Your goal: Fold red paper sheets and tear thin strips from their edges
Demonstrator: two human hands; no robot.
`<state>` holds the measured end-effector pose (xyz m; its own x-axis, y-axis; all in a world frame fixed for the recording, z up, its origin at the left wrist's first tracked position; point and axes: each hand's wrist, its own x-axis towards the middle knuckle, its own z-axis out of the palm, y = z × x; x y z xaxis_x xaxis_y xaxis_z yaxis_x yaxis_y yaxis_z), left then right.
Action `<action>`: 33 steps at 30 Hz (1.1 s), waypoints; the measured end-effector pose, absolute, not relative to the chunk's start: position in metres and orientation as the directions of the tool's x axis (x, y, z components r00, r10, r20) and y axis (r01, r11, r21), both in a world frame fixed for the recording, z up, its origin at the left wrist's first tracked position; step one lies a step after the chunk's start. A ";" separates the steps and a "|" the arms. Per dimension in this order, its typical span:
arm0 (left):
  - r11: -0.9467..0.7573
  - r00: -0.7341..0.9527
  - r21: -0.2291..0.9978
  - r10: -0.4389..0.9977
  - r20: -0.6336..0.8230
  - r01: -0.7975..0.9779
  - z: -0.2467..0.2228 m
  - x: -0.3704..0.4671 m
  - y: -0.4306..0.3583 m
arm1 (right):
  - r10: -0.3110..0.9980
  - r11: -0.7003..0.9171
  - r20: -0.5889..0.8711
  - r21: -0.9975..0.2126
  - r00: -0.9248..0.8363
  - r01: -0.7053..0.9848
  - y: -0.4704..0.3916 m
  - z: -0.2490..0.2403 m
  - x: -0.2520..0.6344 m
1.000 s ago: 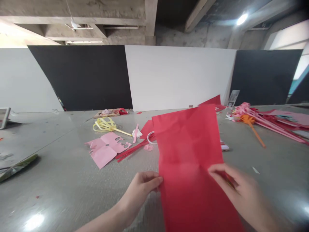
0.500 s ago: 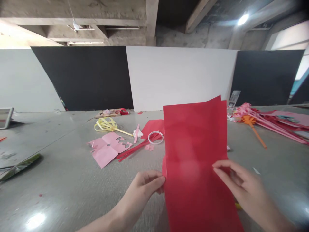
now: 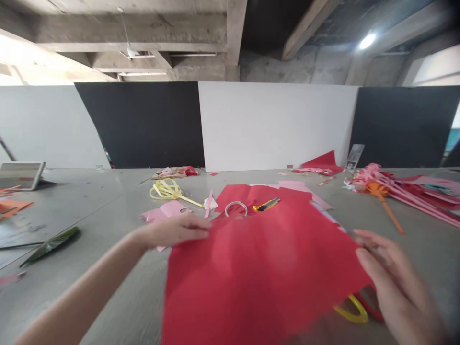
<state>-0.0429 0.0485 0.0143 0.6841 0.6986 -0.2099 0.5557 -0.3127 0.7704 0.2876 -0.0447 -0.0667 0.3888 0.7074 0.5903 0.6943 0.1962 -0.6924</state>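
Observation:
A large sheet of red paper (image 3: 258,268) spreads between my two hands, slightly blurred and tilted above the table. My left hand (image 3: 179,229) closes on its upper left edge, fingers on top. At the right edge, my right hand (image 3: 386,268) pinches the sheet between thumb and fingers. Under the sheet's lower right side show yellow and red handle loops (image 3: 355,310); what they belong to is hidden. Just beyond the sheet lie a yellow utility knife (image 3: 266,205) and a roll of clear tape (image 3: 236,206).
Pink paper with cut-outs (image 3: 168,210) and a yellow ribbon-like loop piece (image 3: 167,190) lie left of centre. At right are an orange paper piece (image 3: 381,192) and pink strips (image 3: 406,189). A tablet (image 3: 23,175) and a green leaf-shaped piece (image 3: 52,247) are at left.
The red paper has come down from upright to a flatter tilt and opened wider. My left hand has moved left and up; my right hand has shifted right. The utility knife has come into view.

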 end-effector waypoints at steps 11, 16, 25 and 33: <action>-0.515 0.764 0.571 0.344 -0.545 0.639 0.014 0.020 0.112 | 0.876 0.375 0.481 -0.646 -0.027 0.665 -0.034 -0.082 0.280; -0.587 0.820 0.597 0.233 -0.523 0.547 0.004 0.080 0.103 | 0.863 0.489 0.438 -0.597 -0.252 0.635 -0.042 -0.090 0.256; -0.655 0.894 0.609 0.327 -0.306 0.448 0.028 0.097 0.093 | 0.946 0.325 0.251 -0.705 -0.207 0.630 -0.046 -0.096 0.236; -0.610 0.817 0.562 0.525 -0.240 0.558 0.027 0.057 0.095 | 0.971 0.067 0.024 -0.982 -0.237 0.179 -0.046 -0.085 0.236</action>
